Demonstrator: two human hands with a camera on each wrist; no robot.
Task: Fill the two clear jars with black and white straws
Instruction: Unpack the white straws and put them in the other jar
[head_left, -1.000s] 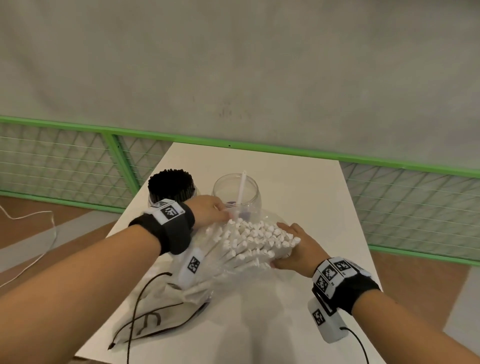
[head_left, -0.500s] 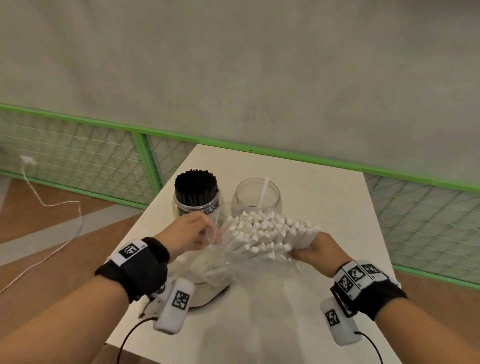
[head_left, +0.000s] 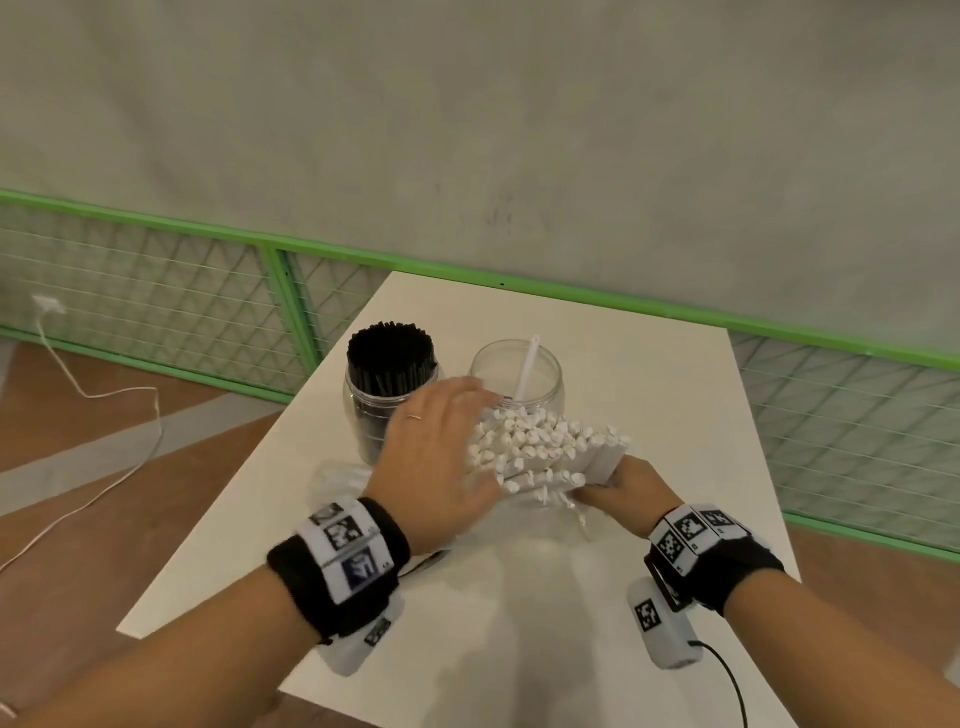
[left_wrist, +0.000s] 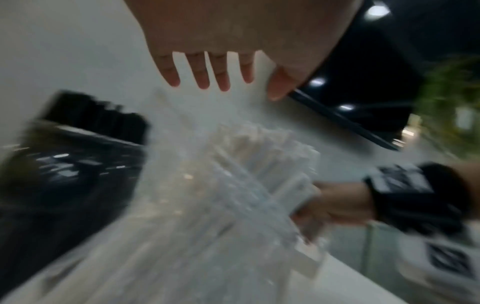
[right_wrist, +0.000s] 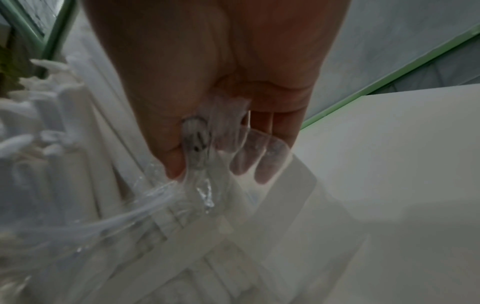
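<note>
White straws (head_left: 540, 452), bundled in clear wrap, are gripped by the right hand (head_left: 621, 491); the left hand (head_left: 441, 457) hovers flat and released. Black jar (head_left: 387, 395) looks full; next, I judge, unwrap and load the near-empty jar (head_left: 519, 376) toward the counter's (head_left: 675, 519) far edge

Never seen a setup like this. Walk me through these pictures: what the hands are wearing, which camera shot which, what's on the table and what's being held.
No machine here: a person works with bare hands, and each wrist carries a black band with printed marker squares and a small camera.

The wide picture comes from a camera on the head, looking down. The blurred one looks along the left hand; the third looks along the right hand.

On the white table stand two clear jars. The left jar is packed with black straws. The right jar holds a single white straw.

The right hand's grip is on the clear plastic wrapper around a bundle of white straws. The left hand is open, fingers straight, at the bundle's top.
</note>
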